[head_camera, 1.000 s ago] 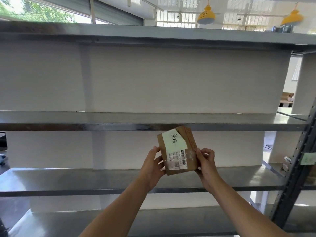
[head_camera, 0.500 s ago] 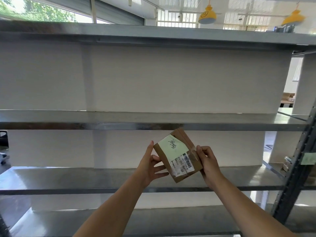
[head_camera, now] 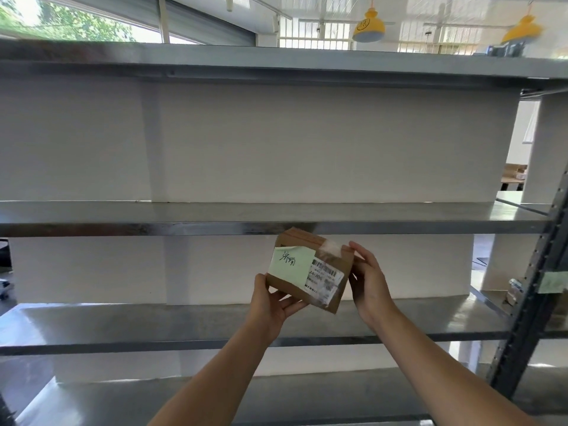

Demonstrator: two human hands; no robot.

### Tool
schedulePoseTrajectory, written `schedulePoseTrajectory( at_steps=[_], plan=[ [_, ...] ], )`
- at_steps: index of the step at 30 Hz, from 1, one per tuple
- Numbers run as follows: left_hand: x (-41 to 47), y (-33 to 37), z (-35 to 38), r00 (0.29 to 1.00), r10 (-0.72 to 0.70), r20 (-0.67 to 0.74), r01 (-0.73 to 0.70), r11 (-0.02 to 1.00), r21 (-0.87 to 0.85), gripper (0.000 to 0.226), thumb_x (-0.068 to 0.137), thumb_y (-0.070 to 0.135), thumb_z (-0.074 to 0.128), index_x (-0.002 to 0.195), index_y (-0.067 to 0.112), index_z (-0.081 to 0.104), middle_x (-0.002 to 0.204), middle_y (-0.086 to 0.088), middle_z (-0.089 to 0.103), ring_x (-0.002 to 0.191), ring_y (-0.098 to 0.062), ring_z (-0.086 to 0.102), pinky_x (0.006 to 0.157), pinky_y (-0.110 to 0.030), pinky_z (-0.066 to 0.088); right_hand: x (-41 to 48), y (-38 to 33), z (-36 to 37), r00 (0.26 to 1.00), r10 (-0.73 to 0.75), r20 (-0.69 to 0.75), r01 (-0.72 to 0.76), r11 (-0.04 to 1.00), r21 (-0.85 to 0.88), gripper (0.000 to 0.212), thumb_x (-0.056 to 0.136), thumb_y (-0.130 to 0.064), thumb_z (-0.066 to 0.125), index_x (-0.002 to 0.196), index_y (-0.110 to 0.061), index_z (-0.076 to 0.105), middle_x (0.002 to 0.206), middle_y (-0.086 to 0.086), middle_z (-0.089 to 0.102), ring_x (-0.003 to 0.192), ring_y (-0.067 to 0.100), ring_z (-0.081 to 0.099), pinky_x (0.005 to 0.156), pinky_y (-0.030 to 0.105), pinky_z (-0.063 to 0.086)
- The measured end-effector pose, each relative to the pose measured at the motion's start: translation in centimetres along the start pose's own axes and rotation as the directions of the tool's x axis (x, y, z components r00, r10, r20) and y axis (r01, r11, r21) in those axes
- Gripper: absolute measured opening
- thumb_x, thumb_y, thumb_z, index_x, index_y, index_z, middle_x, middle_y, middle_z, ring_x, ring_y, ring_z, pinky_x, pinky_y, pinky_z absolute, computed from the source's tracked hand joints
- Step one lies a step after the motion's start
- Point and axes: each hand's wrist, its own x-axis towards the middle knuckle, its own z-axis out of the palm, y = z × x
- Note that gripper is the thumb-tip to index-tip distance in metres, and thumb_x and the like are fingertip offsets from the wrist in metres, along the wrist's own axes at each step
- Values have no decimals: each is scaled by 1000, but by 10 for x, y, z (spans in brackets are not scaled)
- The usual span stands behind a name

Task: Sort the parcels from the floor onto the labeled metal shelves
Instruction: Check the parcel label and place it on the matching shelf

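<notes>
A small brown cardboard parcel is held up in front of the metal shelves, just below the middle shelf's front edge. It carries a pale green note with handwriting and a white barcode label. My left hand grips its lower left corner from beneath. My right hand holds its right end, fingers over the taped top corner. The parcel lies roughly lengthwise, tilted down to the right.
Several bare grey shelf levels run across the view, with a white wall behind. A dark perforated upright stands at the right with a green label taped to it. Small items sit on the neighbouring shelf at far right.
The parcel has been rotated clockwise from upright to nearly lengthwise. My left hand slid down to its lower corner and my right hand shifted up to its right end.
</notes>
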Motion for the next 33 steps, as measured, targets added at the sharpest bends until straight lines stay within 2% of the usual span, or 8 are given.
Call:
schedulePoseTrajectory(
  at_steps=[5, 9, 11, 16, 21, 26, 29, 33],
  plan=[
    [1, 1, 8, 999, 29, -27, -29, 1000, -1, 42, 104, 27, 31, 132, 6, 55, 119, -22, 67, 104, -41, 70, 69, -50, 62, 8, -5, 5, 998, -31, -47, 24, 991, -134, 25, 100, -11, 53, 110, -33, 53, 109, 16, 66, 99, 27, 64, 88, 42, 52],
    [1, -2, 8, 995, 89, -47, -80, 982, 169, 40, 107, 28, 30, 137, 20, 56, 140, -6, 59, 135, -21, 50, 111, -54, 41, 11, -11, 5, 997, -48, -55, 36, 979, -200, 17, 102, -16, 50, 98, -30, 60, 102, 9, 69, 93, 27, 63, 72, 36, 51],
    [-1, -3, 10, 991, 125, -46, -115, 977, 178, 35, 107, 25, 34, 127, 27, 62, 134, 1, 65, 133, -15, 50, 118, -47, 33, 12, -13, 4, 998, -60, -28, 53, 975, -216, 18, 103, -18, 49, 105, -26, 65, 108, 7, 71, 97, 26, 67, 77, 38, 55],
    [-12, -2, 14, 964, 263, -26, -254, 950, 182, 41, 104, 6, 35, 132, 20, 62, 119, -9, 74, 115, -25, 68, 88, -33, 57, 11, -10, 7, 999, -6, 44, 17, 971, -237, 30, 106, -30, 40, 121, -33, 65, 119, -1, 72, 112, 19, 66, 87, 33, 54],
    [-23, 8, 16, 925, 331, -188, -302, 939, 166, 27, 106, 16, 37, 119, 14, 61, 108, -11, 73, 98, -23, 68, 82, -31, 53, 4, -4, 20, 967, 223, 126, -165, 918, -360, 62, 87, -76, 43, 129, -35, 65, 142, -6, 58, 135, 16, 49, 119, 41, 24],
    [-34, 22, 11, 894, 380, -237, -337, 920, 201, 31, 104, 24, 42, 123, 9, 62, 104, -9, 76, 96, -20, 69, 83, -28, 51, 19, 25, 29, 934, 316, 167, -243, 904, -353, 88, 70, -92, 45, 141, -41, 52, 158, -10, 38, 145, 17, 34, 122, 51, 17],
    [-47, 28, 1, 867, 416, -275, -360, 903, 234, 36, 102, 26, 45, 127, 7, 61, 117, -15, 74, 107, -25, 68, 87, -30, 51, 0, 15, 44, 903, 362, 230, -271, 898, -347, 69, 84, -80, 44, 133, -34, 62, 135, -9, 63, 128, 14, 54, 113, 38, 30],
    [-70, 32, -14, 791, 501, -351, -418, 861, 288, 33, 104, 28, 45, 129, 12, 59, 119, -15, 72, 110, -28, 68, 84, -34, 55, -13, 33, 56, 872, 396, 287, -309, 901, -304, 37, 102, -48, 43, 99, -26, 73, 85, -12, 78, 73, -1, 72, 69, 17, 44]
  ],
)
